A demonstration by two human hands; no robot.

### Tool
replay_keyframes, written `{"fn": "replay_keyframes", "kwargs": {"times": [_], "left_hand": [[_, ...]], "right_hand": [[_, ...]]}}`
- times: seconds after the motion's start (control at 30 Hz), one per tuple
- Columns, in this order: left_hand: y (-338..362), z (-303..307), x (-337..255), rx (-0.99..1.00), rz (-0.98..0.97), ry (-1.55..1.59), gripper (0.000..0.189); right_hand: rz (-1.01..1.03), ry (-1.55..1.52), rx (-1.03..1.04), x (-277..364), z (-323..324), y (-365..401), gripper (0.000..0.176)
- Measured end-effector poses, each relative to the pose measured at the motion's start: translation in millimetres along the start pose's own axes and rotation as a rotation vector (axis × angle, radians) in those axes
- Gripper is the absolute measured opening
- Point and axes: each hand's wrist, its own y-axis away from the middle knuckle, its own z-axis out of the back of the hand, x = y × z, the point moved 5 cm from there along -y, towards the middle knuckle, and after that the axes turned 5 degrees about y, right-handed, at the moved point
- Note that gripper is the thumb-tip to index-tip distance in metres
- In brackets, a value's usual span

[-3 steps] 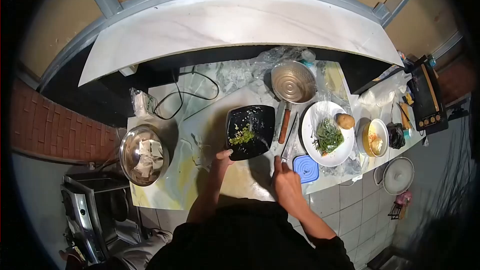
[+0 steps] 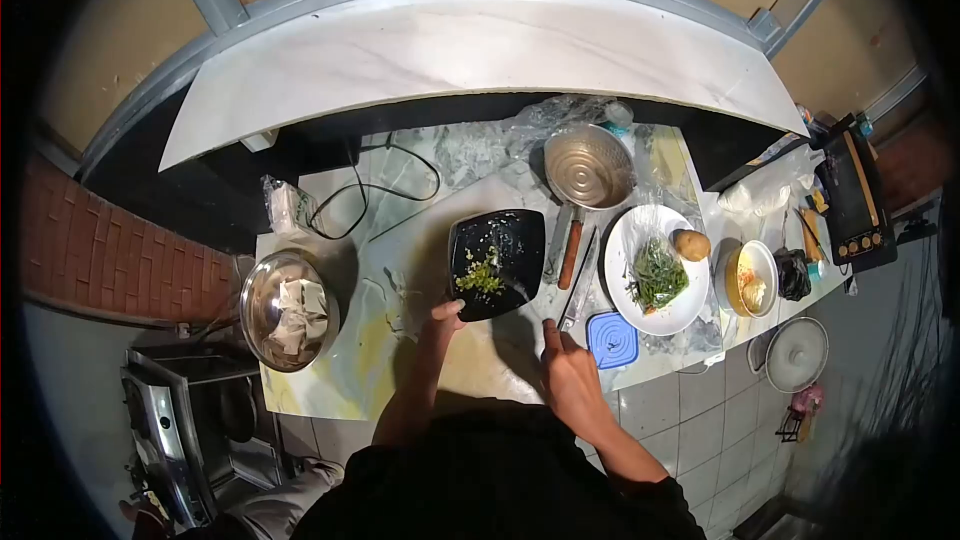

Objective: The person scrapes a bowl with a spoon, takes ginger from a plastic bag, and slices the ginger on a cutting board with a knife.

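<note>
A black square bowl (image 2: 520,250) holds chopped green bits (image 2: 480,278) and small white specks. My left hand (image 2: 447,313) grips its near left corner, thumb over the rim. Just right of the bowl, my right hand (image 2: 573,377) is closed with its fingers curled and the index finger forward; what it holds, if anything, I cannot make out. Close beyond that hand lies a knife (image 2: 579,285). A blue square lid (image 2: 612,340) sits to the hand's right.
A saucepan (image 2: 588,168) with a wooden handle stands behind. On the right are a white plate (image 2: 685,315) with sliced greens and a potato (image 2: 691,245), and a bowl (image 2: 765,255). At left, a metal bowl (image 2: 248,310) holds wrapped packets; a black cable (image 2: 425,162) lies behind.
The black bowl has shifted slightly left in my left hand. My right hand has moved a little left and toward me, away from the knife's handle end.
</note>
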Motion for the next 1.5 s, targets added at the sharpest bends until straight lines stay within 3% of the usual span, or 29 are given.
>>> {"fn": "replay_keyframes", "kwargs": {"times": [0.1,0.2,0.33,0.37,0.53,0.6,0.63,0.7,0.73,0.9,0.93,1.0,1.17,1.23,1.3,1.5], "left_hand": [[-8.2,-9.4,-1.7,0.015,-0.034,0.031,0.088],[-16.1,-23.4,-11.5,0.042,-0.061,0.027,0.087],[-17.6,-36.2,-17.9,0.056,-0.102,0.03,0.087],[-18.5,-38.5,-18.3,0.056,-0.107,0.036,0.087],[-12.5,-42.6,-17.9,0.042,-0.124,0.055,0.086],[-2.2,-30.0,-9.5,-0.125,0.011,0.003,0.082],[5.4,-31.0,-8.6,-0.127,0.006,0.006,0.082],[26.2,-20.7,-5.5,-0.514,0.063,-0.153,0.077],[28.2,-24.3,-5.4,-0.519,0.06,-0.148,0.077],[32.7,-41.7,-4.7,-0.689,0.15,-0.217,0.062],[29.9,-26.2,0.9,-0.691,0.151,-0.214,0.062],[6.5,-17.7,7.3,-0.128,0.021,0.144,0.068],[13.9,-12.8,3.8,-0.257,0.066,-0.007,0.081],[12.5,-16.3,3.8,-0.278,0.089,-0.007,0.081],[8.0,-25.8,2.8,-0.139,0.059,0.111,0.077],[5.2,-21.1,5.6,-0.207,0.085,0.066,0.075]], "right_hand": [[-0.116,0.006,-0.076,-4.4,16.7,-13.1,0.057],[-0.066,0.025,-0.046,3.9,1.5,-15.0,0.058],[-0.043,-0.039,0.017,15.5,9.2,-11.2,0.041],[-0.071,-0.043,-0.014,13.2,15.8,-13.3,0.027],[-0.091,-0.175,-0.025,-11.9,35.7,-28.9,0.013],[-0.092,-0.167,0.076,-19.0,33.1,-33.0,0.013],[0.007,-0.164,0.071,-19.1,32.1,-34.0,0.017],[-0.016,-0.133,0.172,-15.7,33.7,-36.1,0.02],[-0.038,-0.103,0.268,-14.3,31.8,-36.3,0.023],[0.156,0.319,0.256,-15.2,16.5,-35.6,0.039],[0.212,0.434,0.228,-14.4,13.7,-35.6,0.044],[0.193,0.385,0.218,-17.0,14.0,-37.5,0.047],[0.159,0.213,0.174,-3.3,28.5,-40.5,0.06],[0.225,0.245,0.266,-4.4,21.7,-36.3,0.068],[0.227,0.242,0.26,-1.7,18.1,-36.2,0.067],[0.328,0.332,0.391,0.6,7.8,-40.9,0.064]]}}
